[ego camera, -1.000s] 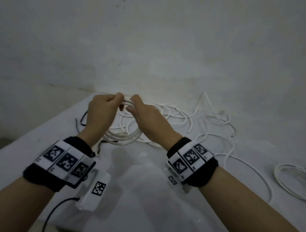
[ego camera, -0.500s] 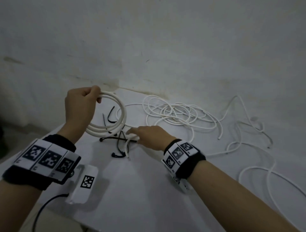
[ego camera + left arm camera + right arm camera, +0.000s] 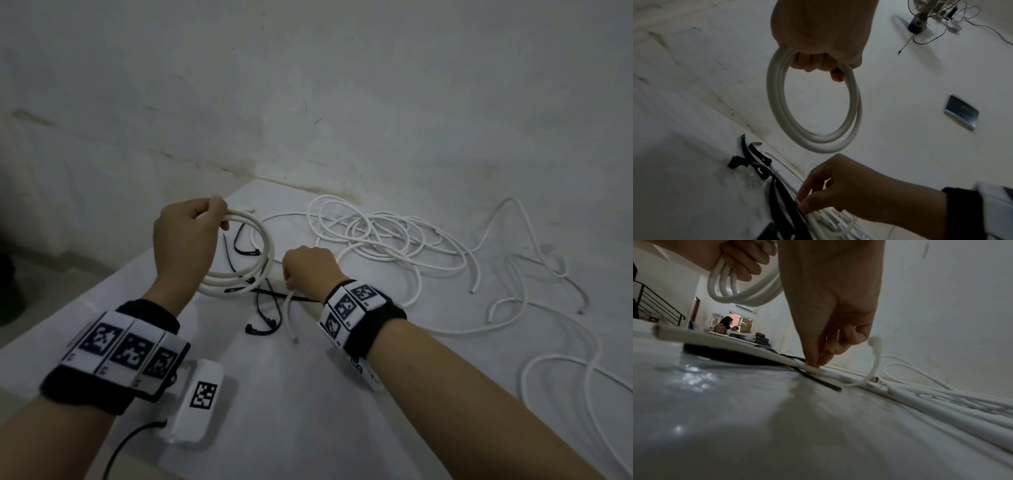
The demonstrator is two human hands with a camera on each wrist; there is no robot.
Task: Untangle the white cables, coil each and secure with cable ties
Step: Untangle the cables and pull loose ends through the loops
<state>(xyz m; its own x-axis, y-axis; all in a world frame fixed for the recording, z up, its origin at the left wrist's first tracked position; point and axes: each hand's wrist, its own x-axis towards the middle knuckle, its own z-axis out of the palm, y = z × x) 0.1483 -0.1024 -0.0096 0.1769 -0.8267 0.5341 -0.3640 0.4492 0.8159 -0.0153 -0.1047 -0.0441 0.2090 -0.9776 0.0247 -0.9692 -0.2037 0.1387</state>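
My left hand (image 3: 186,240) is curled round the top of the coil (image 3: 263,260), holding it upright above the desk (image 3: 308,411) near its far left corner, so the ring hangs below my fist. My right hand (image 3: 313,270) is down at the desk, thumb and forefinger (image 3: 813,360) closing where a black tie (image 3: 274,295) passes under a loose white cable end (image 3: 290,318); whether I have the tie itself yet, I cannot tell.

To do this well, I judge I should catch only the tie, slide it clear of that end, and keep the coil's turns pressed together so none springs loose.

The tie lies flat, its long axis running roughly left to right, one tip under my right wrist. More ties (image 3: 263,322) lie just beside it. The uncoiled cables (image 3: 387,236) sprawl along the far edge and toward the right.
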